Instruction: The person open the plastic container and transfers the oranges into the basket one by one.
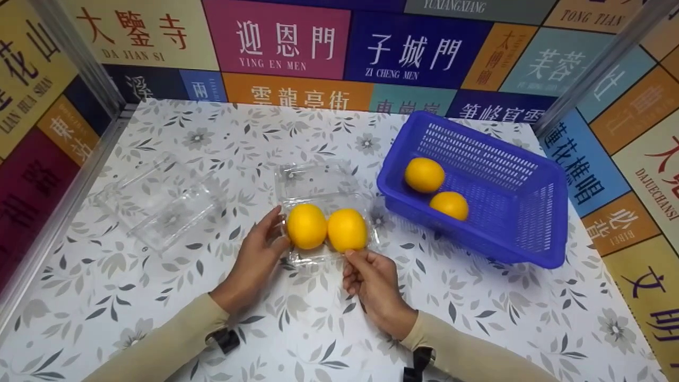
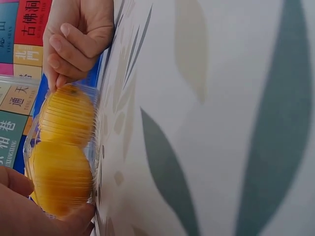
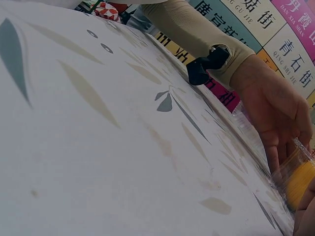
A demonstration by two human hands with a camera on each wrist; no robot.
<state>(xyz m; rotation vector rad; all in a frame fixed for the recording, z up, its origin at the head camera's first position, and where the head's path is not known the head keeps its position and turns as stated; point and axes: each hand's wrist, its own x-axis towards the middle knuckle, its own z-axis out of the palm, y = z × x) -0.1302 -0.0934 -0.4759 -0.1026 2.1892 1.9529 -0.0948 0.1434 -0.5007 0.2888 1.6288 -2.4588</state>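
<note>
An opened clear plastic clamshell box [image 1: 318,258] lies mid-table, its lid [image 1: 316,179] folded back away from the person. Two oranges, a left one [image 1: 307,226] and a right one [image 1: 347,229], sit side by side in its base. My left hand [image 1: 255,260] holds the box's left end, thumb near the front corner and fingers along the side; the left wrist view shows these fingertips around the end. With thumb and forefinger, my right hand [image 1: 375,284] pinches the front rim beside the right orange, its other fingers curled under. The ridged wall [image 2: 66,118] overlaps the oranges in the left wrist view.
A blue plastic basket [image 1: 554,223] stands at the right, with a rear orange [image 1: 424,175] and a front orange [image 1: 449,205] inside. Another clear plastic box [image 1: 164,204] lies at the left. Lettered panels [image 1: 276,45] wall in the flowered tabletop [image 1: 297,339].
</note>
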